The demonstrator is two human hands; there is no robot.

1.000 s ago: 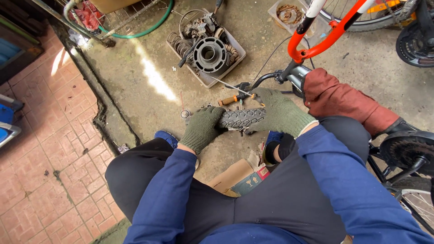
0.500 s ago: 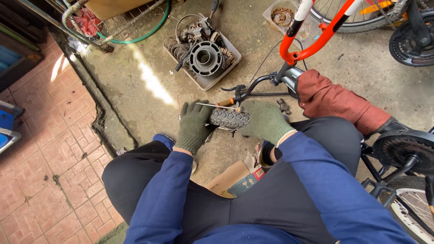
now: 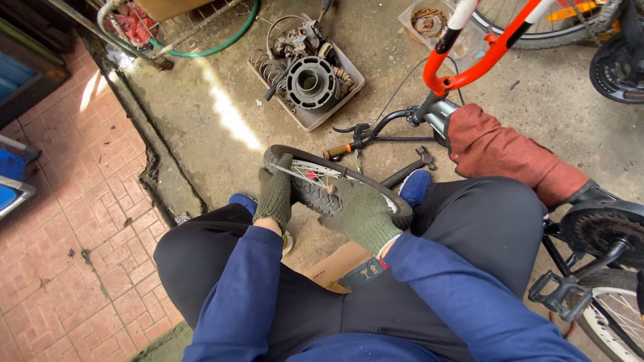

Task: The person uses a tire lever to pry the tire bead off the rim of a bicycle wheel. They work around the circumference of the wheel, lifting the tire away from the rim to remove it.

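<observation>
Seated on a flattened cardboard box point(image 3: 349, 271), knees wide, the person holds a small wheel point(image 3: 335, 184) upright between the feet, just above the concrete floor point(image 3: 201, 127). Left hand point(image 3: 274, 196), gloved, is closed over the tyre's rim at the left end; right hand point(image 3: 362, 213), gloved, lies cupped over the knobby tread, fingers curled on it. Best to keep both grips firm and the wheel steady, fingers clear of the spokes. Just beyond lie a hammer point(image 3: 406, 171) and bicycle handlebar point(image 3: 369, 133); farther, a tray of engine parts point(image 3: 305, 75), green hose point(image 3: 221, 41); red brick paving point(image 3: 60, 221) left.
</observation>
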